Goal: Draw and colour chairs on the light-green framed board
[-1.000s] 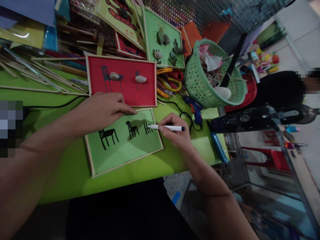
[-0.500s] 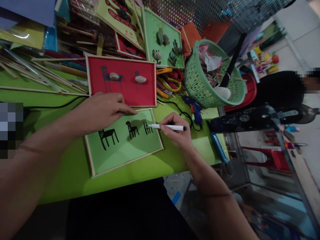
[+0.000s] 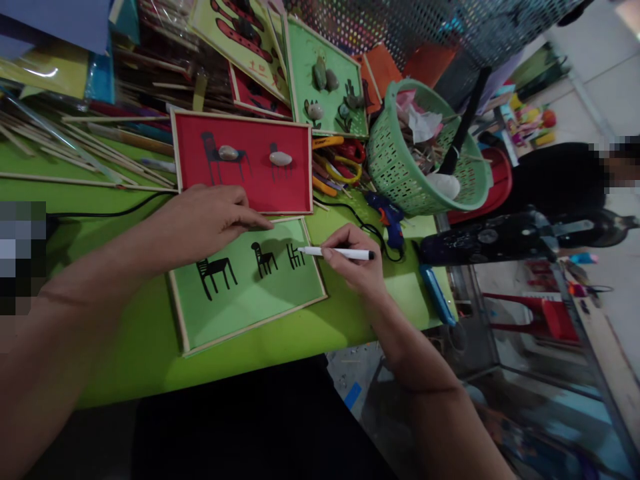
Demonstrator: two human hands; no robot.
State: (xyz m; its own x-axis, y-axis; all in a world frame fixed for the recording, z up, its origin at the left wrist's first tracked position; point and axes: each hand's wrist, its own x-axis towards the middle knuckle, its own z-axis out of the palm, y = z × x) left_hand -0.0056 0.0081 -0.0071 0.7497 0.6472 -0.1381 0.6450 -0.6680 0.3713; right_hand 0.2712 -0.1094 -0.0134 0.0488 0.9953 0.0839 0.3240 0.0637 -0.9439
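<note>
My right hand (image 3: pixel 356 259) grips a white marker pen (image 3: pixel 345 253) with a black end. Its tip touches the smallest of three black chairs drawn on a green card (image 3: pixel 250 307) with a thin wooden frame. My left hand (image 3: pixel 215 215) lies over the card's upper edge, fingers stretched out and holding nothing, the index finger pointing to the right. Part of the largest chair's back is near my left wrist. Just behind, a red framed card (image 3: pixel 250 190) carries two chair drawings, each with a pebble stuck on it.
Behind stand a green framed card with pebbles (image 3: pixel 300 67) and a yellow one (image 3: pixel 235 50). To the right are a green basket (image 3: pixel 385 167) of scraps, scissors (image 3: pixel 347 170) and a blue glue gun (image 3: pixel 393 220). Wooden sticks (image 3: pixel 75 157) lie left. A person in black (image 3: pixel 555 177) is at right.
The marker tip has shifted very slightly on the smallest chair, and my right hand with it. My left hand and the cards stay in place.
</note>
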